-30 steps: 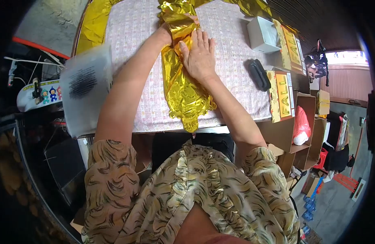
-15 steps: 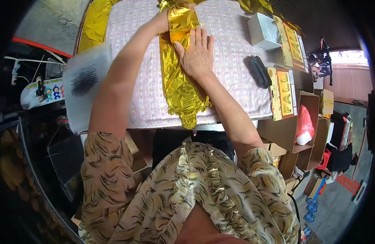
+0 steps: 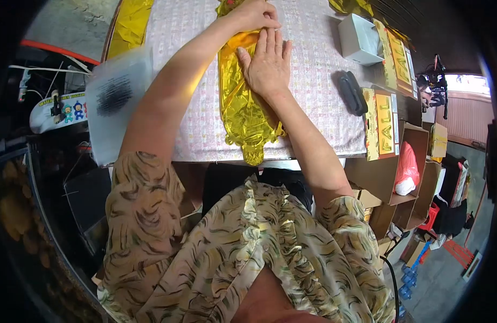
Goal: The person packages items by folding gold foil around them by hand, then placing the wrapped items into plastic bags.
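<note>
A flat, creased gold foil balloon (image 3: pixel 243 116) lies lengthwise on the cloth-covered table (image 3: pixel 189 126), its scalloped end and tab towards me. Flat across its right side, my right hand (image 3: pixel 268 70) rests with fingers stretched out and thumb apart. My left hand (image 3: pixel 255 15) reaches over the balloon's far part, fingers curled and pinched together at the foil, just beyond the right fingertips. What lies under the left palm is hidden.
On the right are a black case (image 3: pixel 352 93), a white open box (image 3: pixel 360 40) and packages marked FALL (image 3: pixel 386 123). A translucent plastic sheet (image 3: pixel 116 102) hangs at the left edge. More gold foil (image 3: pixel 131 27) lies far left. Cardboard boxes (image 3: pixel 373 175) stand right, below the tabletop.
My left hand has moved right across the foil, from its left edge to beyond my right fingertips. My right hand stays flat on the balloon. The view has shifted slightly.
</note>
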The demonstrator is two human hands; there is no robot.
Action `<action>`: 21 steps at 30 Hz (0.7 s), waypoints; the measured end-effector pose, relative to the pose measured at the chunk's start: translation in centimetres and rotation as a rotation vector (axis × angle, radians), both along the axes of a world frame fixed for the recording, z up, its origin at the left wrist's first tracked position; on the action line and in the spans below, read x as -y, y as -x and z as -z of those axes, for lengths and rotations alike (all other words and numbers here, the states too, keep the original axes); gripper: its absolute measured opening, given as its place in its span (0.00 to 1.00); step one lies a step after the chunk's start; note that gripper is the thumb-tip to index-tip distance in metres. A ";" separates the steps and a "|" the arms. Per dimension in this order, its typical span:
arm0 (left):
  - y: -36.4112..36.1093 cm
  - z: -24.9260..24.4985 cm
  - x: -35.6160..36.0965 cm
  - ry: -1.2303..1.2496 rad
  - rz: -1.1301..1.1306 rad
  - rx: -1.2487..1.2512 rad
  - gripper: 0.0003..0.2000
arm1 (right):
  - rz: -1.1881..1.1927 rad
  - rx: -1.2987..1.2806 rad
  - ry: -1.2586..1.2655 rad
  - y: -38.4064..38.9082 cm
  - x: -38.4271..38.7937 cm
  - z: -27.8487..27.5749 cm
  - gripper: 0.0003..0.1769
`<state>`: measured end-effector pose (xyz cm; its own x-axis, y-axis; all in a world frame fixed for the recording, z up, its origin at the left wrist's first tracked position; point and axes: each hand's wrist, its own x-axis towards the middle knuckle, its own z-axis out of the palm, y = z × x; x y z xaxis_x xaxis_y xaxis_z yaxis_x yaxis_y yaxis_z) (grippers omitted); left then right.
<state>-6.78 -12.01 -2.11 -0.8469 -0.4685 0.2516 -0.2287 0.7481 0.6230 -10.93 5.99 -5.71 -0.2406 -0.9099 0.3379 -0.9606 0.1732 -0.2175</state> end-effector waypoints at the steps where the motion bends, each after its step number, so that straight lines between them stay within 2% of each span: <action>1: 0.2 1.0 0.4 -0.094 -0.032 -0.008 0.11 | -0.002 0.006 -0.014 0.1 0.0 0.0 0.49; 6: -0.1 2.4 -0.3 -0.205 -0.074 -0.021 0.10 | 0.036 -0.053 -0.060 -0.2 0.0 -0.2 0.48; 7: -0.3 2.3 -0.3 -0.206 -0.059 -0.076 0.09 | -0.140 0.033 0.454 -0.3 -0.2 -0.2 0.41; 8: -0.3 1.9 -0.2 -0.203 -0.039 -0.132 0.09 | -0.143 0.033 0.461 -0.4 0.0 -0.3 0.41; 10: 0.0 3.1 -0.1 -0.248 -0.036 -0.121 0.08 | 0.037 0.007 -0.108 -1.3 -0.9 -2.9 0.48; 11: -0.1 3.2 -0.1 -0.159 -0.046 -0.178 0.09 | 0.035 0.006 -0.104 -1.3 -0.8 -2.6 0.48; 12: -0.2 3.3 -0.3 -0.073 -0.056 -0.233 0.09 | -0.052 -0.064 0.065 -1.2 -1.0 -2.1 0.44; 13: -0.3 3.5 -0.5 -0.078 -0.056 -0.231 0.09 | -0.137 -0.132 0.229 -1.2 -1.5 -1.5 0.41; 14: -0.3 3.5 -0.6 -0.073 -0.049 -0.228 0.10 | -0.137 -0.130 0.227 -1.1 -1.9 -1.0 0.41; 16: -0.2 3.9 -0.1 -0.064 -0.043 -0.225 0.11 | -0.265 -0.113 -0.068 -1.0 -2.9 -0.8 0.46; 18: 0.2 4.4 0.2 -0.050 -0.014 -0.257 0.11 | -0.333 -0.147 -0.116 -1.3 -4.3 -1.2 0.46; 20: 0.2 4.5 0.2 -0.073 0.003 -0.277 0.10 | -0.576 -0.169 -0.277 -2.1 -6.2 -2.4 0.47; 21: 0.2 4.4 0.2 -0.094 0.014 -0.294 0.10 | -0.622 -0.147 -0.319 -2.6 -7.0 -2.7 0.48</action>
<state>-6.97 -12.20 -6.51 -0.7508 -0.4905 0.4424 -0.0190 0.6855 0.7279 -8.36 12.96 -3.00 0.3825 -0.9237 0.0218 -0.9176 -0.3825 -0.1081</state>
